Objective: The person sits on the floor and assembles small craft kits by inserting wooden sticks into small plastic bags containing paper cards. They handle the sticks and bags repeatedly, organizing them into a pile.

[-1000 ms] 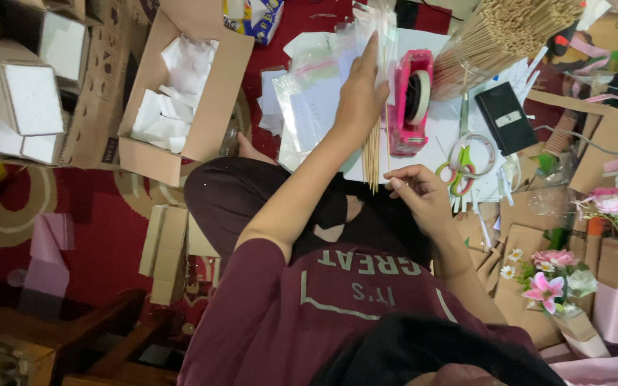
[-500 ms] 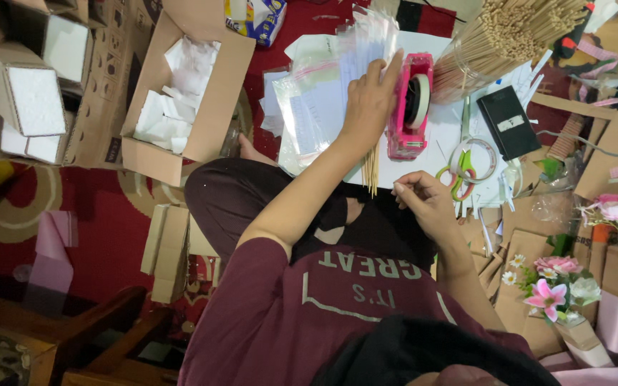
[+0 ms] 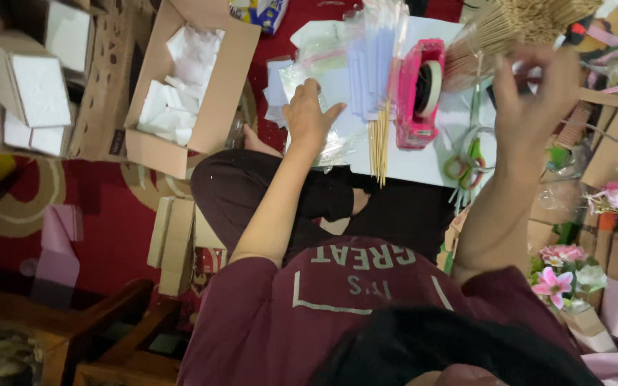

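Nearest, the left hand (image 3: 309, 118) lies open, palm down, on a clear plastic bag (image 3: 323, 86) spread over the white surface (image 3: 423, 161). Just right of it a small bunch of thin wooden sticks (image 3: 378, 139) lies beside a pink tape dispenser (image 3: 420, 93). Farther off, the right hand (image 3: 531, 93) is raised with fingers loosely spread, reaching toward the big bundle of sticks (image 3: 520, 21); whether it grips any, I cannot tell.

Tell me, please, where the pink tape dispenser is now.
In the head view the pink tape dispenser stands on the white board, upper centre-right, between the wooden sticks beside the left hand and the raised right hand.
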